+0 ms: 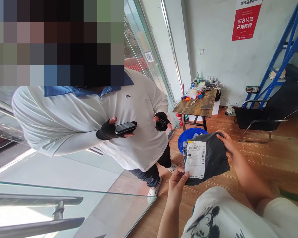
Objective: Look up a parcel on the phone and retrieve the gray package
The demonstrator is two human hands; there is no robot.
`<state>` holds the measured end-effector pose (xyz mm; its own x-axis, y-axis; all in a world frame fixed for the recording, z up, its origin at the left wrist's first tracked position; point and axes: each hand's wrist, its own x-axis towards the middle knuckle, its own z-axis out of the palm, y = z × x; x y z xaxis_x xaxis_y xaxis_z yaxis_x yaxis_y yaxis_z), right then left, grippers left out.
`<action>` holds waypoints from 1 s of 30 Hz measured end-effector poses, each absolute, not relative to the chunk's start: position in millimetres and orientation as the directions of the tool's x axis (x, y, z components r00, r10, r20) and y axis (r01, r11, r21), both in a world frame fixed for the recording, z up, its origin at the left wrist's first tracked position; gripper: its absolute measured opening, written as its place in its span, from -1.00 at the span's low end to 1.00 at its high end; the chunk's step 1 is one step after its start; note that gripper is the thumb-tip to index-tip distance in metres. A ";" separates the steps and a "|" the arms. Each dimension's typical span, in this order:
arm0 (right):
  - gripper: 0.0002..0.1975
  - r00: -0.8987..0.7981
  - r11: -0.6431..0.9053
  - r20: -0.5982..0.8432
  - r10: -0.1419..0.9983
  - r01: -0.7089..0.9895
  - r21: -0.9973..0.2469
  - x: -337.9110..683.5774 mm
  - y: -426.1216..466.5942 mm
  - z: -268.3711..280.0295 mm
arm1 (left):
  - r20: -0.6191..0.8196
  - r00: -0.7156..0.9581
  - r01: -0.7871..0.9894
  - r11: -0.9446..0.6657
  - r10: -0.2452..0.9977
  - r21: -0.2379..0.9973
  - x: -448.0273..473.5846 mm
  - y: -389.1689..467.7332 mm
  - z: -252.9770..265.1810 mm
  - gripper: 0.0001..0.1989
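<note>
You're holding the dark parcel (211,158) up in both hands — just in front of the blue bin (186,135). Left hand (176,183) pinches its lower edge below the label (195,159), right hand (225,140) grips the top corner. The label's long axis runs upright. The other person's phone (125,127) sits well left of the parcel.

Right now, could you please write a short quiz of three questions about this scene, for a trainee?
1. True or false: the dark grey plastic parcel is held by both hands of the camera wearer.
2. What does the other person's gloved hand hold? A) black smartphone B) green bottle C) scissors
3. Fill in: behind the parcel, on the floor, stands a round ____ plastic basin.

Key:
1. True: left hand at the white shipping label's bottom corner, right hand on the top edge.
2. A, the black smartphone.
3. Blue.
</note>
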<state>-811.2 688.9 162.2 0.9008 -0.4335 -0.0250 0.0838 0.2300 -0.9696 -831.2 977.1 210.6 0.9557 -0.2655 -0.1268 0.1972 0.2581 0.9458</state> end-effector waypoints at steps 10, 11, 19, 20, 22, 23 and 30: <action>-0.45 0.888 0.273 -0.048 -0.457 0.088 -0.958 -813.8 682.0 168.9 | -0.133 0.959 0.200 0.260 -0.251 0.945 -830.8 966.9 200.8 -0.56; -0.44 0.886 0.271 -0.046 -0.462 0.091 -0.958 -813.9 680.4 169.7 | -0.132 0.958 0.199 0.258 -0.255 0.945 -830.2 965.4 199.9 -0.55; -0.45 0.859 0.240 -0.027 -0.511 0.112 -0.964 -823.1 657.3 170.3 | -0.132 0.945 0.207 0.237 -0.299 0.949 -824.8 945.6 196.3 -0.53; -0.45 0.855 0.239 -0.029 -0.518 0.112 -0.964 -825.4 652.6 169.4 | -0.134 0.941 0.212 0.235 -0.311 0.948 -824.8 940.9 196.5 -0.53; -0.44 0.844 0.238 -0.033 -0.536 0.114 -0.964 -830.9 641.6 167.1 | -0.139 0.932 0.224 0.233 -0.334 0.946 -825.1 929.9 196.7 -0.53; -0.43 0.837 0.237 -0.034 -0.546 0.115 -0.965 -834.0 635.4 165.8 | -0.142 0.928 0.230 0.231 -0.345 0.945 -825.3 923.6 196.7 -0.54; -0.44 0.784 0.223 -0.047 -0.619 0.119 -0.967 -864.3 580.8 155.4 | -0.146 0.891 0.254 0.205 -0.431 0.945 -828.7 868.2 193.3 -0.55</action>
<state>-864.3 580.8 155.4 0.7838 -0.6192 -0.0468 0.1187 0.2234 -0.9675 -828.7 868.2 193.3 0.8905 -0.4308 -0.1462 0.2542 0.2046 0.9453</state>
